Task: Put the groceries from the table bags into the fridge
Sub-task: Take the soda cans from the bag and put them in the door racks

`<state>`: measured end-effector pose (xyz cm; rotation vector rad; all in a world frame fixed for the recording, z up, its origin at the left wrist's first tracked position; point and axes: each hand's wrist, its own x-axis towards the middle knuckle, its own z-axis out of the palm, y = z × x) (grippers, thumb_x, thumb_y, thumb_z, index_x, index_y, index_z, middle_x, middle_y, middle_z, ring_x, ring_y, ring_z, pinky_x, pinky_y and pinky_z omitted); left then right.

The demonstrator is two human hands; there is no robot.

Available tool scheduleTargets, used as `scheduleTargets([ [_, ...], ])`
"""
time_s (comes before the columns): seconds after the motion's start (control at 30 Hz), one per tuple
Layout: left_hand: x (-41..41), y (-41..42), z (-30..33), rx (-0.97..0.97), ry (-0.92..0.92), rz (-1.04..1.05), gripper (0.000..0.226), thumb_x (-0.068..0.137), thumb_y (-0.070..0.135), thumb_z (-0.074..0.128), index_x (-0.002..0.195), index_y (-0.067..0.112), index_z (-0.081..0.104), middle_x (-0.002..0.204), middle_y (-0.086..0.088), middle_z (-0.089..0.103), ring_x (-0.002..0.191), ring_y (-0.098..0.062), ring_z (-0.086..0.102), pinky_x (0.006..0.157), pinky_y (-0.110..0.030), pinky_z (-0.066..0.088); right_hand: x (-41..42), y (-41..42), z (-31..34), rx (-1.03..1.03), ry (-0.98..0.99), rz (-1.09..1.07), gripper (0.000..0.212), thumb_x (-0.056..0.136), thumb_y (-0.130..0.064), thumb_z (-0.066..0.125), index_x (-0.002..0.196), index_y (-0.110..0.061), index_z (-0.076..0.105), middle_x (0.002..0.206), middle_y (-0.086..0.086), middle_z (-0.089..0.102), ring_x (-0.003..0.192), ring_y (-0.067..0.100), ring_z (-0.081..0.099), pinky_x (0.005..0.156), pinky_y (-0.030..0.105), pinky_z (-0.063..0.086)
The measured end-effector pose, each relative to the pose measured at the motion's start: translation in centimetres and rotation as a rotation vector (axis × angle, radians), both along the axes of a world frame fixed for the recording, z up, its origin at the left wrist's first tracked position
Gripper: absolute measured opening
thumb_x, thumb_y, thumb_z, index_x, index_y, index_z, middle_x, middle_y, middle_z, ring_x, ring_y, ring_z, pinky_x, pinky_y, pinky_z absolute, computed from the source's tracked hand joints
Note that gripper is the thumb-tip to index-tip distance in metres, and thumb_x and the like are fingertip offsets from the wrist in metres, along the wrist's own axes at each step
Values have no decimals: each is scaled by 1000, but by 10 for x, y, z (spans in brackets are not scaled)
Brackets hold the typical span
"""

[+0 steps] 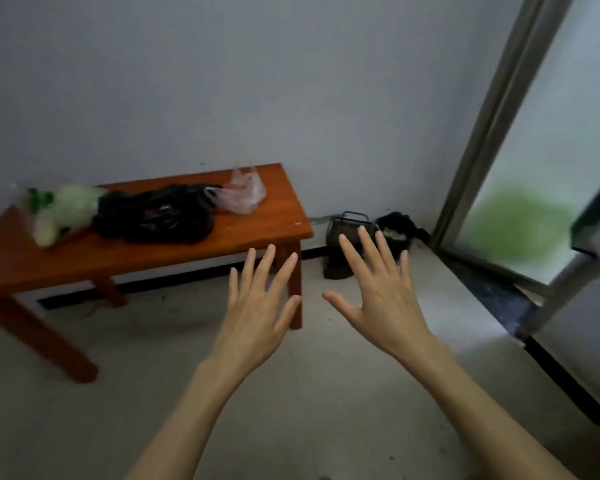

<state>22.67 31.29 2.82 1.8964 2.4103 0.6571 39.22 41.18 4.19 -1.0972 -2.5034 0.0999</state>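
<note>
A low orange-brown wooden table [243, 233] stands at far left against the pale wall, well apart from the grey edge at the right border, which may be the fridge [589, 237]; too little of it shows to be sure. On the tabletop three bags lie in a row: a crumpled black plastic bag [156, 216] in the middle, a clear bag of pale green vegetables [63, 209] touching it on the left, and a small, nearly flat translucent pink bag [243, 195] just beside it on the right. On the floor in the far corner sit a dark wire basket [347, 244] and a dark heap beside it. Nearest, the left hand [257, 306] and right hand [381, 296] hover over the floor, backs up, fingers straight and spread, holding nothing. Judging by this, nothing is in hand, and the bags remain to be unpacked.
</note>
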Motion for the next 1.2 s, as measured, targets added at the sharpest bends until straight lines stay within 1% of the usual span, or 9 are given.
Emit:
scheduleTargets([
  [0.13, -74, 5, 1, 29, 2, 137, 57, 96, 46, 28, 138, 46, -11, 156, 8, -17, 139, -12, -28, 114, -40, -14, -84, 24, -5, 3, 14, 141, 80, 79, -71, 22, 147, -34, 0, 158, 0, 2, 142, 18, -10, 111, 49, -3],
  [0.3, -162, 31, 2, 13, -4, 282, 59, 96, 46, 29, 145, 42, -4, 157, 7, -12, 140, -12, -24, 116, -42, -10, -178, 69, 8, 16, 20, 278, 79, 84, -66, 36, 147, -34, 0, 158, -1, -4, 144, 22, -11, 110, 45, -10],
  [0.47, -232, 58, -1, 33, -37, 356, 57, 97, 44, 31, 146, 40, 1, 158, 6, -7, 141, -11, -21, 115, -41, -9, -259, 110, 17, 31, 1, 379, 78, 87, -63, 38, 148, -33, -1, 158, -1, -5, 141, 16, -18, 111, 41, -13],
  [0.6, -280, 72, -18, -23, -81, 388, 56, 98, 44, 30, 147, 38, 4, 157, 5, -10, 139, -10, -24, 115, -40, -9, -314, 131, 1, 1, -43, 452, 78, 89, -62, 36, 147, -31, -4, 158, -1, -8, 143, 17, -16, 111, 38, -13],
  [0.77, -352, 86, -50, -91, -109, 431, 55, 99, 41, 31, 148, 31, 10, 157, 2, -12, 136, -9, -24, 114, -39, -9, -387, 157, -19, -37, -80, 497, 74, 91, -58, 36, 149, -27, 4, 157, 0, -8, 141, 15, -18, 114, 37, -10],
  [0.93, -439, 113, -82, -136, -118, 404, 55, 98, 47, 29, 148, 29, 14, 158, 0, -5, 138, -10, -19, 114, -39, -6, -470, 178, -51, -87, -66, 518, 68, 94, -51, 40, 149, -22, 13, 158, 2, -2, 142, 16, -15, 113, 33, -12],
  [1.0, -479, 131, -92, -140, -107, 362, 66, 89, 60, 14, 148, 29, 17, 158, 1, 0, 141, -13, -16, 115, -39, -5, -509, 187, -65, -96, -63, 508, 66, 94, -49, 41, 149, -20, 17, 158, 3, 3, 142, 17, -13, 113, 34, -10],
  [1.07, -517, 147, -100, -165, -95, 299, 74, 83, 62, 6, 148, 28, 19, 158, 1, 4, 144, -17, -12, 115, -40, -4, -546, 197, -75, -129, -55, 477, 64, 95, -48, 41, 148, -17, 21, 157, 5, 8, 144, 20, -6, 116, 36, -5],
  [1.2, -583, 177, -113, -217, -60, 173, 56, 96, 48, 20, 147, 24, 24, 157, 0, 11, 145, -19, -6, 114, -37, -5, -606, 217, -94, -197, -60, 409, 58, 95, -38, 47, 145, -11, 31, 154, 11, 21, 145, 26, 9, 118, 43, 10],
])
